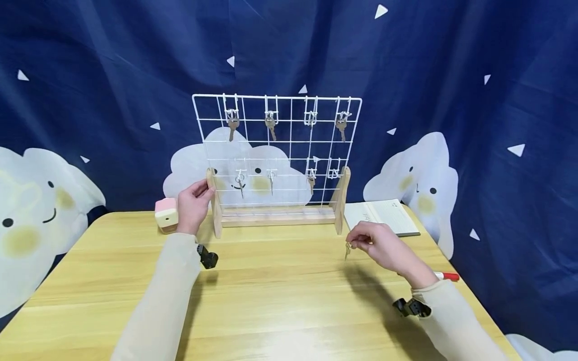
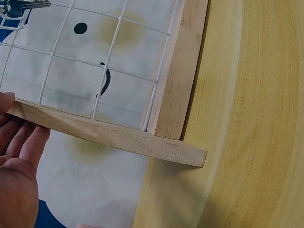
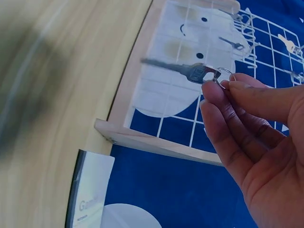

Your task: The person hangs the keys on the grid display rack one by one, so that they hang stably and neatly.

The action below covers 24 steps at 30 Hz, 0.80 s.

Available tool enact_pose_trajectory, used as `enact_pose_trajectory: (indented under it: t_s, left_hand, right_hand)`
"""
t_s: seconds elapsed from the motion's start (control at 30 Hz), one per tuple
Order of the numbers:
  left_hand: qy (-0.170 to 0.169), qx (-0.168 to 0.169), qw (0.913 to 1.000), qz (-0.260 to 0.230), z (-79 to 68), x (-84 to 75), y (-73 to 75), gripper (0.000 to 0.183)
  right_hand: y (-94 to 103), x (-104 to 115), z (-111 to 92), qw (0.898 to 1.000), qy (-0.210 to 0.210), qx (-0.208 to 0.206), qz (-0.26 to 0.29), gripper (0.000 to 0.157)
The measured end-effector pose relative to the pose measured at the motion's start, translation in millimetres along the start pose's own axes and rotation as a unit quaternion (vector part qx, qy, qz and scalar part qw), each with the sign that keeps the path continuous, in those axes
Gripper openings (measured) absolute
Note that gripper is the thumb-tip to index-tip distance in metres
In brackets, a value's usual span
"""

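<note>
My right hand (image 1: 381, 245) pinches a metal ring between thumb and fingertips, above the table to the right of the rack. From the ring extends a single key (image 3: 196, 73), its blade pointing away from the fingers in the right wrist view. A white wire grid (image 1: 291, 141) stands in a wooden base, with hooks in an upper and a lower row. Several hooks carry keys, such as the upper left key (image 1: 233, 129). My left hand (image 1: 193, 206) holds the left wooden upright (image 2: 109, 135), thumb on one side and fingers on the other.
Behind the left hand sits a small pink and cream box-like item (image 1: 166, 214). A notebook (image 1: 390, 216) lies at the back right of the wooden table (image 1: 271, 291). Beside the right wrist is a red-capped marker (image 1: 450, 276). A dark blue curtain (image 1: 135, 55) with clouds hangs behind.
</note>
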<state>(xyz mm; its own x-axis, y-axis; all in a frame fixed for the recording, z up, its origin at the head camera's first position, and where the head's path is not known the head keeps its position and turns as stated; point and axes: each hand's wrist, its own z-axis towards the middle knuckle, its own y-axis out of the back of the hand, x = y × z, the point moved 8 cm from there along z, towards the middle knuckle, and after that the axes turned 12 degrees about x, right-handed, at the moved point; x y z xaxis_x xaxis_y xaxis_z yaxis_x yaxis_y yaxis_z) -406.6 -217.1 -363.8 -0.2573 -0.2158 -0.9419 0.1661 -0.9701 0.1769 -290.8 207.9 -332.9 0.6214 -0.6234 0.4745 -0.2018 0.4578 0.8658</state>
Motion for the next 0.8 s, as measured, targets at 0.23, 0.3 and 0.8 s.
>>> enact_pose_trajectory:
  t_s: [0.23, 0.3, 0.8]
  left_hand:
    - [0.011, 0.003, 0.9999, -0.004, 1.4, -0.1, 0.1, 0.039]
    - [0.015, 0.005, 0.9999, -0.001, 1.4, -0.1, -0.7, 0.040]
    - [0.016, 0.005, 0.9999, 0.000, 0.9, 1.9, -0.5, 0.041]
  right_hand:
    - [12.6, -2, 9, 1.000, -0.005, -0.017, 0.004, 0.019]
    - [16.3, -3, 13, 1.000, -0.006, -0.024, 0.003, 0.019]
    - [46.9, 0, 38, 0.996, -0.018, -0.085, 0.006, 0.008]
